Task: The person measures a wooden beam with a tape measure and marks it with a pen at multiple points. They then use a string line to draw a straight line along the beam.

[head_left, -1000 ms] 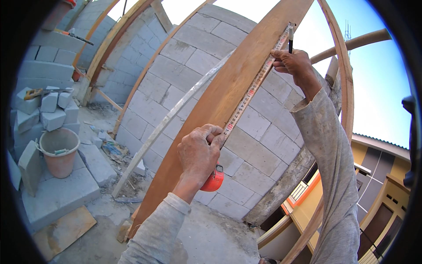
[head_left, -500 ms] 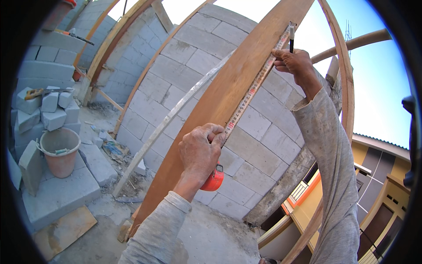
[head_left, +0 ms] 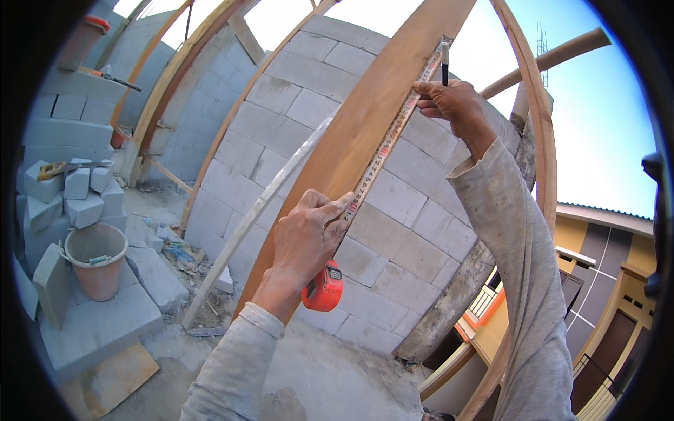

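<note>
The left hand [head_left: 305,235] pinches the measuring tape [head_left: 382,151] along the wooden plank [head_left: 347,144] edge — apparently to keep it straight — the red case [head_left: 323,288] just below its fingers. Farther up, the right hand [head_left: 456,109] has its fingers closed on the tape, seemingly steadying it, a pen [head_left: 445,74] just above them.

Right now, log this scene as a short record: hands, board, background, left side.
left hand: holds the tape measure, its orange-red case showing below the hand
right hand: holds a black-and-pale pen near the tape's upper end
board: brown, wooden, slanting, with the tape blade along its right edge
background: pale block wall
left side: bucket; handsaw on stacked blocks
</note>
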`<state>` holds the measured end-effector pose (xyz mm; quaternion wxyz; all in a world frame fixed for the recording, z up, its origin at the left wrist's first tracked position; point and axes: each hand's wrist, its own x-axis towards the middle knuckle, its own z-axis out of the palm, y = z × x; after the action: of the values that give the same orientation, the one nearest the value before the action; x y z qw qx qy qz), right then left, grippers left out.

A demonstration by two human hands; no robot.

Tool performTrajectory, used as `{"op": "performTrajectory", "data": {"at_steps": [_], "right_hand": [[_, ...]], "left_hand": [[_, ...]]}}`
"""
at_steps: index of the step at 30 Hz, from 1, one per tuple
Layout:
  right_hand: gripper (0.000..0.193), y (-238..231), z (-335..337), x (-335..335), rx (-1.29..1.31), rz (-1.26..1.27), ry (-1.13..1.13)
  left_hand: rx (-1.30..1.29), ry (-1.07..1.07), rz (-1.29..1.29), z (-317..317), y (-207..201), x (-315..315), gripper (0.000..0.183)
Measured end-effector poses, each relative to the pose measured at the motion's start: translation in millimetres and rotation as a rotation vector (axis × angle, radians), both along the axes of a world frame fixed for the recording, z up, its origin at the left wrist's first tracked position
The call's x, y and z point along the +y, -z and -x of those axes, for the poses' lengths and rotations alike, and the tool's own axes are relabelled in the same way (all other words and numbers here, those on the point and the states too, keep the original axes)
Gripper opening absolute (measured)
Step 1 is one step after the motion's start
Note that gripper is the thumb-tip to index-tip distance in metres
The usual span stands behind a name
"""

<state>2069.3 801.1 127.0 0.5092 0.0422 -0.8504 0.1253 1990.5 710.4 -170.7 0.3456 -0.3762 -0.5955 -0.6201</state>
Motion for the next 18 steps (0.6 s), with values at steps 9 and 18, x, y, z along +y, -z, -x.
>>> {"op": "performTrajectory", "data": {"at_steps": [9, 18], "right_hand": [[0.026, 2.1, -1.6, -2.6, 0.037, 0.053, 0.016], [0.024, 1.5, -0.5, 0.0, 0.044, 0.068, 0.023]], "left_hand": [[0.071, -0.057, -0.074, -0.8, 2.0, -0.5, 0.041], [0.237, -0.114, 0.032, 13.4, -6.3, -12.3, 0.045]]}}
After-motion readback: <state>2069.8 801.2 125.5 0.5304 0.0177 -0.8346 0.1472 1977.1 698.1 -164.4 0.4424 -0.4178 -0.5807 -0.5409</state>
